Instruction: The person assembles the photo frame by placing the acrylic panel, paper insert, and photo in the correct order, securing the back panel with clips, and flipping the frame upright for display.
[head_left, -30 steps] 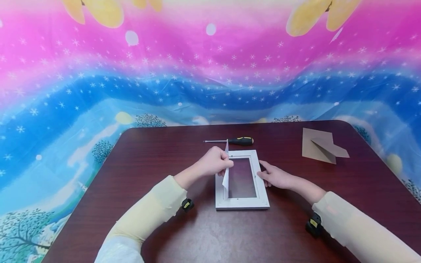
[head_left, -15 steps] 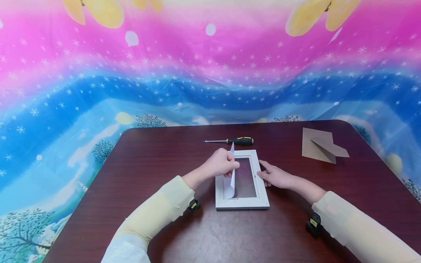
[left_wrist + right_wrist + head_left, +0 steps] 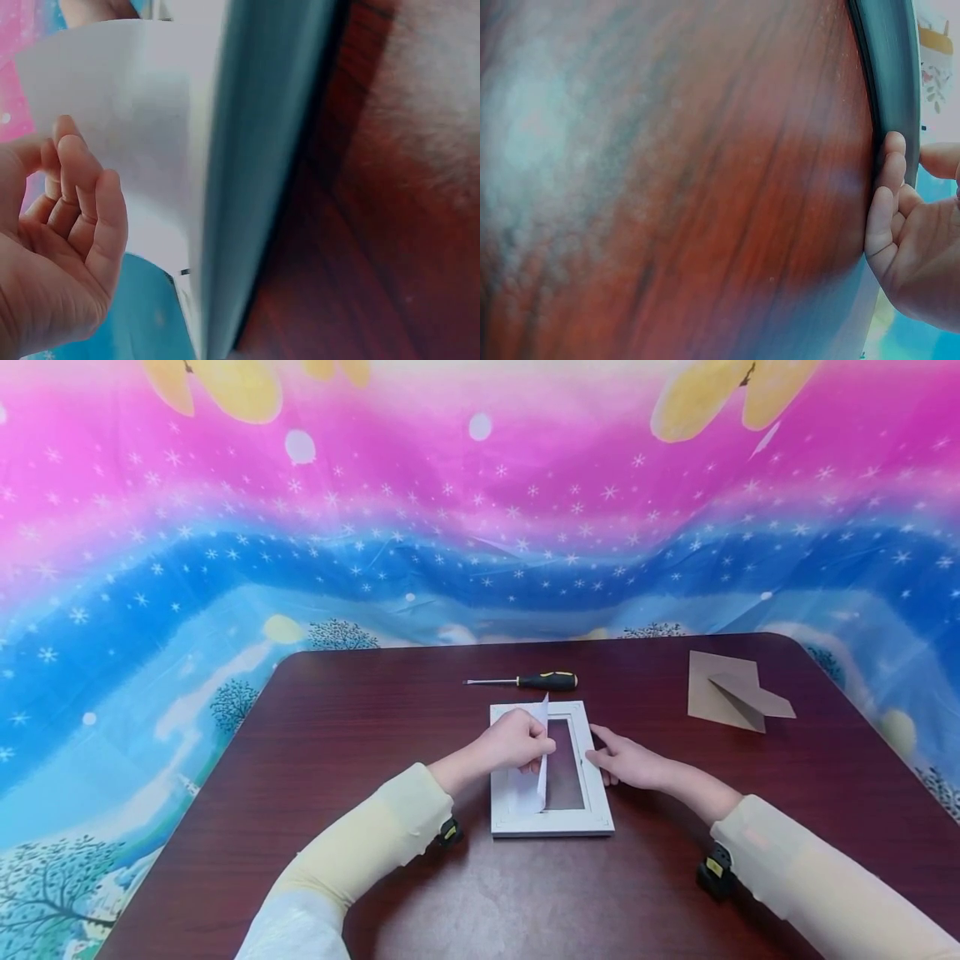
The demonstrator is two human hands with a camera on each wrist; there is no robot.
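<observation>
A white picture frame (image 3: pixel 552 823) lies flat on the table, its recessed side up. My left hand (image 3: pixel 517 739) pinches the edge of a white sheet of paper (image 3: pixel 529 792) and holds it tilted up over the frame's left half. In the left wrist view the paper (image 3: pixel 142 105) bends slightly and its lower edge meets the frame. My right hand (image 3: pixel 630 762) grips the frame's right edge, thumb on top. The right wrist view shows the fingers (image 3: pixel 885 214) against the frame's outer side (image 3: pixel 896 67).
Behind the frame lies a screwdriver (image 3: pixel 551 681) with a black and yellow handle. A brown backing board (image 3: pixel 705 697) with a raised stand leg sits at the back right. The dark wooden table (image 3: pixel 360 710) meets a patterned cloth (image 3: pixel 420 468) at its far edge.
My left hand has moved to the right with the paper, which now covers more of the frame's opening. The right hand and the frame have stayed in place.
</observation>
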